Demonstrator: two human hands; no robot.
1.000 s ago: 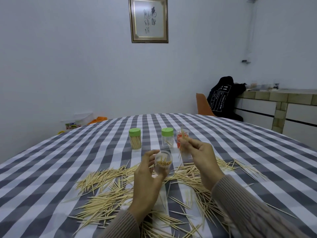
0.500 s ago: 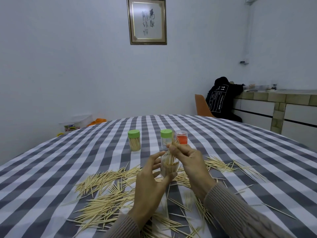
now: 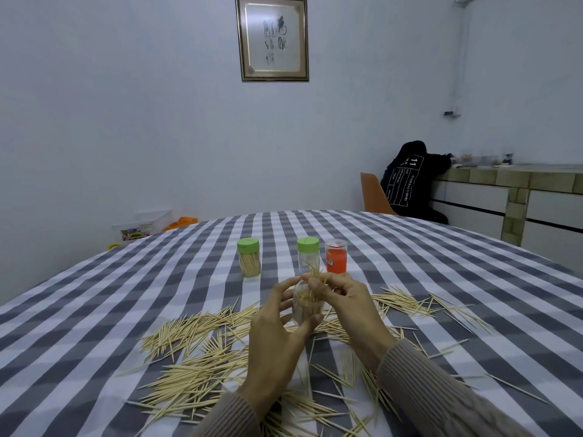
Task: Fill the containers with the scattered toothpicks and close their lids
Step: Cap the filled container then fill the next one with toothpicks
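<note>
From the head camera, the left hand point(image 3: 277, 332) curls around a clear open container point(image 3: 305, 305), thumb at its lower front and fingers behind it, holding it upright above the checked tablecloth point(image 3: 94, 310). The right hand point(image 3: 347, 304) pinches a small bundle of toothpicks point(image 3: 315, 280) between thumb and fingertips, right at the container's mouth; their lower ends are inside it with the toothpicks already there, and their tips stick up above the fingers. Scattered toothpicks point(image 3: 195, 351) lie in loose heaps on the cloth below and to both sides of the hands, with a thinner spread point(image 3: 410, 302) to the right. Farther back stand three more containers: a green-lidded one point(image 3: 249, 257) packed with toothpicks on the left, a green-lidded one point(image 3: 308, 255) holding only a few just behind the hands, and a clear one with orange-red inside point(image 3: 336, 256) just beside that. A framed picture point(image 3: 273, 37) hangs on the wall, and a black garment point(image 3: 410, 181) drapes over an orange chair point(image 3: 373, 195) at the right.
</note>
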